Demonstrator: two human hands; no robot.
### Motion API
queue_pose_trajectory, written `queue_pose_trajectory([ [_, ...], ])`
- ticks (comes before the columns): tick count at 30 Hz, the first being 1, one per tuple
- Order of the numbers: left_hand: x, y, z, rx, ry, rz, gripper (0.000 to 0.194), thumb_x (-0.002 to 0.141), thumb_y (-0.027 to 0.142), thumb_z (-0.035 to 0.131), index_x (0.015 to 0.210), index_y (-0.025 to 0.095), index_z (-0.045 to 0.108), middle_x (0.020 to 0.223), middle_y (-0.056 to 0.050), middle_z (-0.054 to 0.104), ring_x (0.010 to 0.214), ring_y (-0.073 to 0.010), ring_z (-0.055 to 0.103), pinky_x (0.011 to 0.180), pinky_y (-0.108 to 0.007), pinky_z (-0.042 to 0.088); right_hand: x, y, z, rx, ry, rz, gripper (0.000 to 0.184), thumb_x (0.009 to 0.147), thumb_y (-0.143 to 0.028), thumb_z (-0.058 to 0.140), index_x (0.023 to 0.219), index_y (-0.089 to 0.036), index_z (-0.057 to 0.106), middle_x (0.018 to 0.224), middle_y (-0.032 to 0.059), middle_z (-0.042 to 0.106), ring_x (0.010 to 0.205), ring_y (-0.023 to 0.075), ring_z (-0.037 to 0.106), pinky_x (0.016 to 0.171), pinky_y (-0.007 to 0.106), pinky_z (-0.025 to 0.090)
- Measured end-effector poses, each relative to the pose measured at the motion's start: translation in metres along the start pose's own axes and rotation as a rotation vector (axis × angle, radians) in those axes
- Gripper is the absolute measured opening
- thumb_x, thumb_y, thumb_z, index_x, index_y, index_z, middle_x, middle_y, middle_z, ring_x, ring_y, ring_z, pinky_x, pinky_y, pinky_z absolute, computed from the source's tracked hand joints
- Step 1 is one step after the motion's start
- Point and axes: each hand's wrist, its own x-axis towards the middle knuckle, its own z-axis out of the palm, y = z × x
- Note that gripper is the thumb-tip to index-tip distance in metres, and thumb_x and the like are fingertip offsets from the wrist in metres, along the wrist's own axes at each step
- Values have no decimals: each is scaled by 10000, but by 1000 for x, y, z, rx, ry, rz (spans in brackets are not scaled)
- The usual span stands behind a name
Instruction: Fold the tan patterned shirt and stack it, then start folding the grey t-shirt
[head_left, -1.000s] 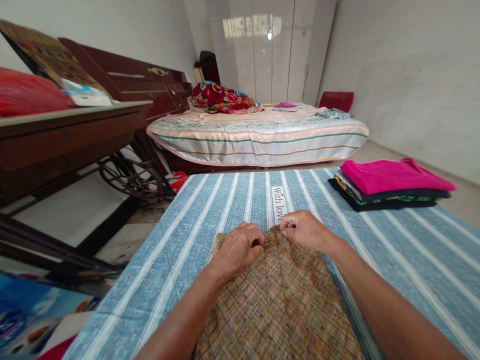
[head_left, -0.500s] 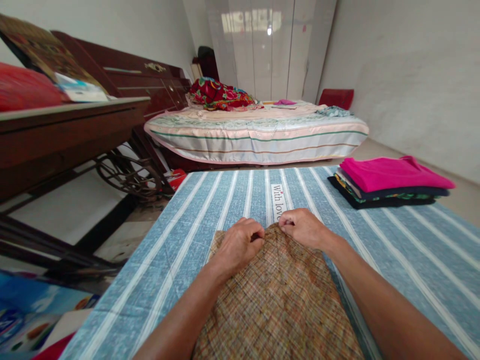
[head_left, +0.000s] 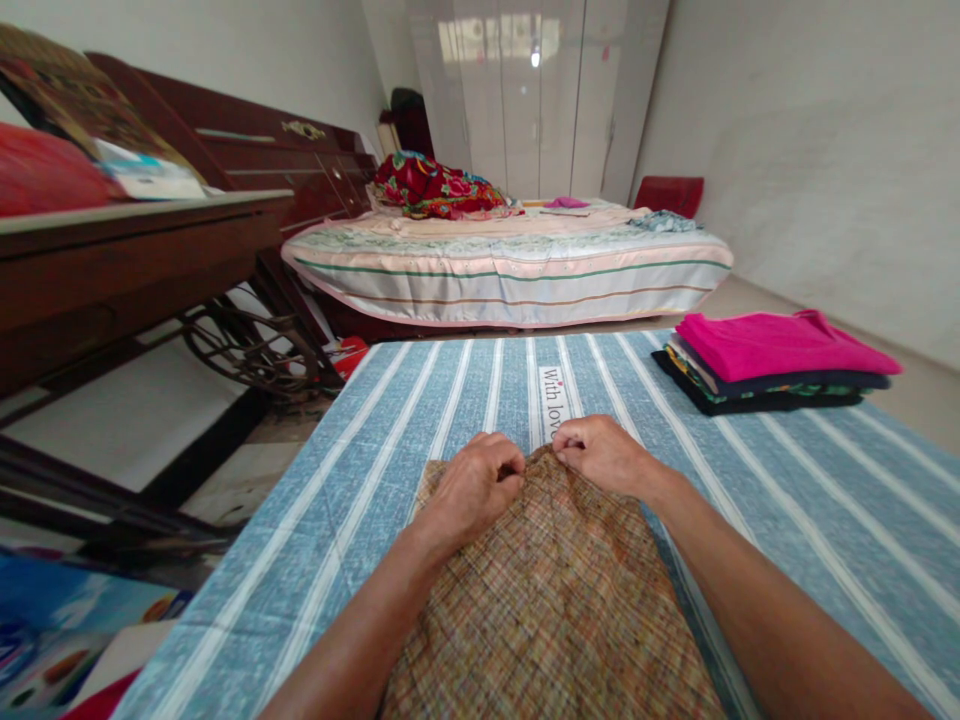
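A brown checked piece of cloth [head_left: 555, 600], perhaps a garment, lies spread on the blue-and-white striped table cover [head_left: 360, 450]. Its near end runs out of view at the bottom. My left hand [head_left: 480, 480] is closed on the cloth's far edge, left of the middle, with thumb and fingers pinched. Just to the right, my right hand [head_left: 600, 452] pinches the same far edge, with a short stretch of bunched cloth between the two hands. The printed words "With love" [head_left: 551, 395] on the cover show beyond the hands, partly covered by my right hand.
A stack of folded clothes, with a bright pink garment [head_left: 787, 343] on top, rests at the table's right. Past the table stands a bed [head_left: 510, 270] with a red flowered blanket [head_left: 442, 187]. At left is a dark wooden sewing-machine table [head_left: 142, 250] with an iron wheel below.
The camera view has shifted very slightly. Both hands keep their pinch at the same part of the cloth's far edge.
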Motion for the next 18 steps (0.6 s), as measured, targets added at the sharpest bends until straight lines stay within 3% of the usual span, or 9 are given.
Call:
queue_pose_trajectory([
  [7,-1,-3,3,-10,8,8,152,691,56,491,709,204,519,775,10,575,815,-165,519,739,-293,413,1,2,1,18,6,-2,170,707,-79,504,649,-184,625,579,-40,532,575,104,471,541,214,283],
  [13,0,-3,4,-4,3,-67,183,647,67,598,765,201,562,1007,-35,625,1028,-221,539,931,-388,406,0,1,1,21,-1,2,176,700,-77,499,639,-182,626,553,-45,508,550,99,446,529,214,272],
  [18,-1,0,5,-60,9,-115,147,656,75,614,676,196,533,1173,-71,590,1153,-234,504,972,-417,402,1,1,0,6,-10,-29,189,698,-66,485,627,-183,616,558,-45,509,554,98,445,538,212,278],
])
